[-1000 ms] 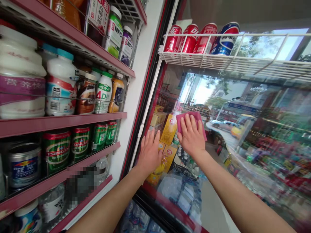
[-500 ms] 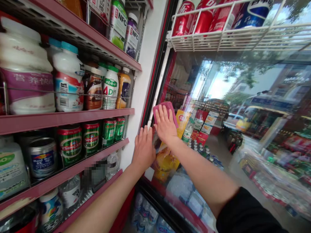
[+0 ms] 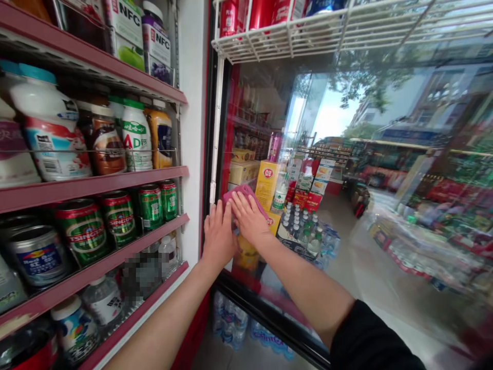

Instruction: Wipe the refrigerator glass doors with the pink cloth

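Note:
My right hand [image 3: 250, 218] lies flat with fingers stretched on a pink cloth [image 3: 241, 192], pressing it against the glass door [image 3: 346, 169] of an open fridge, near the door's hinge edge. My left hand [image 3: 217, 237] rests open and flat on the glass just left of it, fingers pointing up, touching the right hand's side. The glass mirrors a street and lets stacked goods show through.
Fridge shelves on the left hold milk bottles [image 3: 50, 128], juice bottles [image 3: 134, 134] and green beer cans [image 3: 119, 216]. A white wire door rack [image 3: 308, 36] above carries red cans. Water bottles [image 3: 231, 324] stand low by the door's black bottom frame [image 3: 265, 329].
My right hand slid the cloth leftward and down across the glass until it met the left hand. The left hand stayed pressed in place. The view shifted down and right.

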The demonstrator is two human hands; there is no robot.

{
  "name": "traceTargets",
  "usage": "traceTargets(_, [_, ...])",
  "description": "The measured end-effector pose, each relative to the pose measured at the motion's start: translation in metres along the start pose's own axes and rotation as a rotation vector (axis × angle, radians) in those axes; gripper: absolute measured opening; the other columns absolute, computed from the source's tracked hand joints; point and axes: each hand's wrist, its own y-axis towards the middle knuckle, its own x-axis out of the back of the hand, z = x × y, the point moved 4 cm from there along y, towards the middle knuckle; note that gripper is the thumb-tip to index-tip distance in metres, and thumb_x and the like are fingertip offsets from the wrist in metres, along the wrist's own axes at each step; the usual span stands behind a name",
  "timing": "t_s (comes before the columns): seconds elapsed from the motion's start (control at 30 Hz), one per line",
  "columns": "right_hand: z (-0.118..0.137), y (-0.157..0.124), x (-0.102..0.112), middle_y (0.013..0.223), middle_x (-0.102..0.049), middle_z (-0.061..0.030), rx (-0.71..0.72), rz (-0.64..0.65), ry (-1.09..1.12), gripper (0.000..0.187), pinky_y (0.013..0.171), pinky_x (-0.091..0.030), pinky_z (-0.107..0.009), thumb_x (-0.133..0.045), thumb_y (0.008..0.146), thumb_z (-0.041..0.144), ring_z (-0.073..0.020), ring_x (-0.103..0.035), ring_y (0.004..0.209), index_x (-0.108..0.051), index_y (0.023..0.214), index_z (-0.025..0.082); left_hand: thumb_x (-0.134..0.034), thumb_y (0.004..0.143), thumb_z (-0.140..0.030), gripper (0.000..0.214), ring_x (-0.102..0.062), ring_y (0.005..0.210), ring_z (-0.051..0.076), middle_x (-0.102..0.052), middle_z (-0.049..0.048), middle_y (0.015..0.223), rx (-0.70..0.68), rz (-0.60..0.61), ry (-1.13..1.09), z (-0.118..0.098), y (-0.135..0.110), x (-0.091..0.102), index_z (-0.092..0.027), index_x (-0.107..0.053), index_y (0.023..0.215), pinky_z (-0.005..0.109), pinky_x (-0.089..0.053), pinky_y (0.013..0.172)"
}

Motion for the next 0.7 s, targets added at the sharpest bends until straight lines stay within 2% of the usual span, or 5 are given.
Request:
traceTargets(0.2, [-0.038,-0.094,0.052,0.182,-0.025,-0.0151,-0.130,-0.031,-0.114,0.079,0.140,-0.012,-0.055,-0.059,0.107,0.032,-0.0300,-0.023,0.170,-0.024,0.175,0.013,-0.058,0.085,-0.007,0.093,-0.020,0.170,0.040,-0.019,0.0208,0.183,-0.096,0.047,-0.061,-0.059,-0.017,-0.004,-0.012,-0.028,0.172,0.064,-0.031,0.133])
traceTargets(0.43, [-0.082,-0.217,0.110,0.174,-0.045,-0.0187,-0.308,-0.101,-0.368,0.072,0.137,-0.006,-0.056,-0.061,0.107,0.043,-0.0324,-0.036,0.163,-0.039,0.171,0.018,-0.060,0.084,-0.009,0.095,-0.018,0.171,0.041,-0.018,0.0214,0.183,-0.198,0.115,-0.138,-0.121,-0.043,-0.009,-0.011,-0.027,0.172,0.065,-0.028,0.134])
traceTargets(0.57, [-0.106,-0.281,0.138,0.168,-0.052,-0.0221,-0.425,-0.145,-0.512,0.067,0.135,-0.014,-0.060,-0.062,0.105,0.047,-0.0354,-0.042,0.159,-0.050,0.164,0.017,-0.061,0.084,-0.011,0.094,-0.020,0.170,0.040,-0.019,0.0205,0.183,-0.256,0.126,-0.183,-0.149,-0.053,-0.009,-0.011,-0.027,0.172,0.065,-0.028,0.135])
traceTargets(0.7, [-0.126,-0.331,0.157,0.168,-0.047,-0.0279,-0.566,-0.255,-0.635,0.072,0.129,-0.028,-0.067,-0.058,0.105,0.052,-0.0419,-0.037,0.162,-0.048,0.164,0.012,-0.062,0.086,-0.012,0.092,-0.022,0.170,0.040,-0.021,0.0202,0.183,-0.277,0.105,-0.208,-0.159,-0.056,-0.006,-0.012,-0.029,0.172,0.064,-0.030,0.135])
